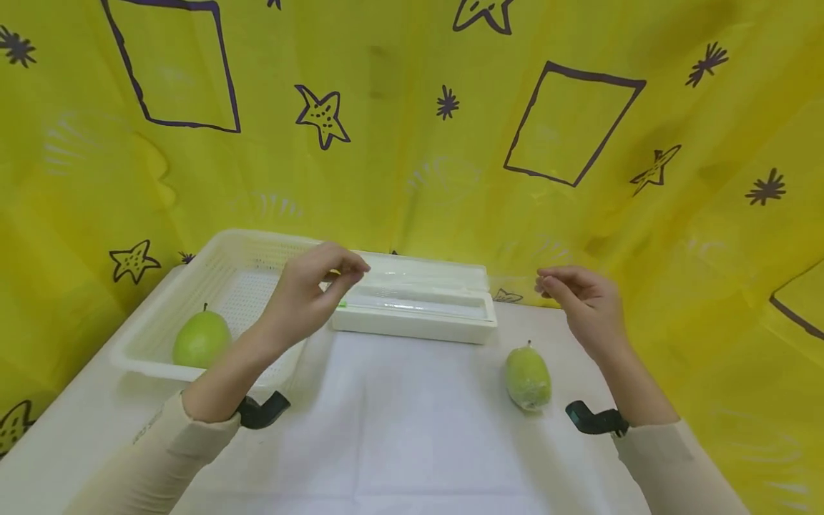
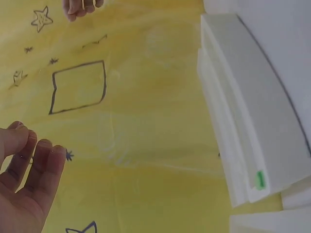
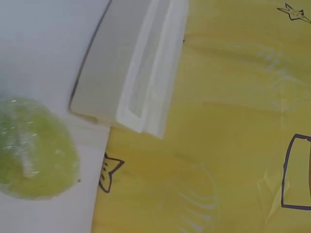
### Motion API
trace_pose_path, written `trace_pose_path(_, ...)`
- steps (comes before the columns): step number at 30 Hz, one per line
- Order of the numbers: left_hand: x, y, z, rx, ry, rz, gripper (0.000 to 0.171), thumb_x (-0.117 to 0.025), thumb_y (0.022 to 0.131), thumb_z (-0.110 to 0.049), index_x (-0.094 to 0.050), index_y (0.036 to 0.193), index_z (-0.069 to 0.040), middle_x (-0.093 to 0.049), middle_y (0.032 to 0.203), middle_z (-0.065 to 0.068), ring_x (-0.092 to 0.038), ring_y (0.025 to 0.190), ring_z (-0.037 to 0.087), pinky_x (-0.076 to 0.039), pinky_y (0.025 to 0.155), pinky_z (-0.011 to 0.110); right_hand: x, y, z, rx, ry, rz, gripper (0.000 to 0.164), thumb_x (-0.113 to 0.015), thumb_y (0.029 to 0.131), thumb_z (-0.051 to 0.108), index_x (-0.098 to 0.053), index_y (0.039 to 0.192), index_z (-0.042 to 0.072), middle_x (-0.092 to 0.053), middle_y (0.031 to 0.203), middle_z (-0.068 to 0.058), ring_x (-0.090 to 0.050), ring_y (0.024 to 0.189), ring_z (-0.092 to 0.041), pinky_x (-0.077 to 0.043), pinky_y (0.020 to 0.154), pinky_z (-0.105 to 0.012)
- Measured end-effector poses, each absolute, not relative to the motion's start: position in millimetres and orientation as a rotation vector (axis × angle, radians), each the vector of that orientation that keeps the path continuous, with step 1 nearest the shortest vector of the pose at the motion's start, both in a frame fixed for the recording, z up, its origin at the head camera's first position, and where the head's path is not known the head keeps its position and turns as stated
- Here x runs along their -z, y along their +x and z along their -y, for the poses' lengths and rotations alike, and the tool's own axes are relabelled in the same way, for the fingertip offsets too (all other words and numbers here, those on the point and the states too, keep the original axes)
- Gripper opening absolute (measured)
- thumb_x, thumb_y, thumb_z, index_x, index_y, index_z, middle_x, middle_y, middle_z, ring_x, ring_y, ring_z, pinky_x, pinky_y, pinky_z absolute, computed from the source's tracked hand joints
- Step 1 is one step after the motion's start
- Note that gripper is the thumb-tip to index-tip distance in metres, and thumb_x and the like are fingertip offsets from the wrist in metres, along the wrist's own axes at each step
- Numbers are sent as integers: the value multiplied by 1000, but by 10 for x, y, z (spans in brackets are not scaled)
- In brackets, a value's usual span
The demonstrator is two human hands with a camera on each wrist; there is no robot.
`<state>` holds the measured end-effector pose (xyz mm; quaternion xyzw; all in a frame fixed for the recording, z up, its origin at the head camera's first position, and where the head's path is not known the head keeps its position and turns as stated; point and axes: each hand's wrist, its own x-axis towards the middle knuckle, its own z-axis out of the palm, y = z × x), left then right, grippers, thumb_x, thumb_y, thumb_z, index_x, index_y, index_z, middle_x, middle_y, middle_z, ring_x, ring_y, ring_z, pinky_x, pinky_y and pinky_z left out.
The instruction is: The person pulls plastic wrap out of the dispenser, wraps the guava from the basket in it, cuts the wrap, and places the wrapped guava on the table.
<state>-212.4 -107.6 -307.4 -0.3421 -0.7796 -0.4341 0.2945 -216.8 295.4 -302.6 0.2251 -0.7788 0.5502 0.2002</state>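
Above the table, my left hand (image 1: 312,290) pinches one side of a sheet of clear cling film (image 1: 450,281), thumb against fingertips. Across from it, my right hand (image 1: 589,307) pinches the other side, and the nearly invisible film spans the gap. Behind and below the film lies a long white cling film dispenser box (image 1: 412,327), its lid raised and a roll (image 1: 425,306) inside. A green pear (image 1: 528,379) wrapped in film rests on the table below my right hand; its shiny wrapping shows in the right wrist view, where that hand is out of sight.
A white plastic basket (image 1: 151,370) stands at the left, partly behind my left forearm, with an unwrapped green pear (image 1: 202,340) in it. A yellow patterned curtain (image 1: 386,179) hangs along the back of the white table (image 1: 412,429). Each wrist wears a dark camera mount.
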Motion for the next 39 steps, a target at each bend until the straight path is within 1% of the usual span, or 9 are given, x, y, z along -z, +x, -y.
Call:
trace_pose_path(3,3113,-2006,1054,1143,-979,2029,19,-72,85,8,-72,95,-9,-71,92,-2,-65,83,11,-55,73,16,3074,-2016,-3028,-1587,716,2130,14,-60,93,-12,-64,104,-19,-74,91,4,-69,85,-9,-56,78,-18)
trace_pose_path(6,3082,-1987,1047,1108,-1009,2002,21,-73,84,9,-72,95,-9,-70,91,-2,-64,82,10,-54,75,15,3081,-1945,-3049,-1644,754,2077,14,-58,92,-16,-64,104,-20,-74,93,0,-70,86,-11,-56,79,-18)
trace_pose_path(9,2994,-2057,1056,1091,-1004,1999,19,-72,85,8,-72,96,-7,-71,92,1,-64,84,11,-54,75,15,3041,-1953,-3022,-1629,701,2080,15,-59,93,-12,-64,105,-18,-75,93,0,-70,87,-12,-57,79,-19)
trace_pose_path(13,2850,-2219,1072,1100,-951,2026,13,-69,89,5,-73,96,-5,-72,93,4,-66,85,13,-56,72,19,2933,-2034,-2937,-1515,535,2156,19,-63,96,2,-67,108,-13,-74,94,4,-69,86,-10,-57,78,-18)
trace_pose_path(18,2715,-2408,1099,1097,-864,2062,10,-68,92,2,-73,97,-5,-73,94,4,-67,84,13,-56,70,23,2768,-2201,-2817,-1458,434,2183,27,-64,98,15,-69,112,-7,-73,97,-1,-68,88,-13,-56,79,-16)
trace_pose_path(23,2655,-2509,1118,1114,-818,2053,9,-68,92,3,-73,96,-3,-73,93,6,-67,83,15,-54,68,17,2649,-2341,-2749,-1461,453,2154,22,-65,97,15,-72,111,-1,-72,97,-7,-67,86,-14,-56,77,-17)
trace_pose_path(26,2627,-2516,1117,1128,-812,2048,9,-67,92,3,-73,96,-2,-73,94,7,-66,83,15,-52,68,13,2612,-2378,-2732,-1499,458,2124,21,-65,97,15,-72,110,-1,-72,97,-12,-67,85,-14,-56,76,-17)
trace_pose_path(33,2540,-2505,1117,1111,-823,2017,9,-68,91,4,-73,95,-2,-73,93,7,-65,83,14,-51,68,12,2504,-2369,-2736,-1572,513,2052,17,-66,96,12,-73,107,1,-74,94,-3,-67,82,-13,-56,75,-17)
trace_pose_path(39,2456,-2456,1095,1113,-824,1993,8,-67,92,4,-73,94,0,-73,92,7,-64,83,14,-53,69,14,2426,-2328,-2750,-1586,561,2014,18,-66,96,9,-72,106,-4,-74,93,-3,-68,82,-14,-56,75,-18)
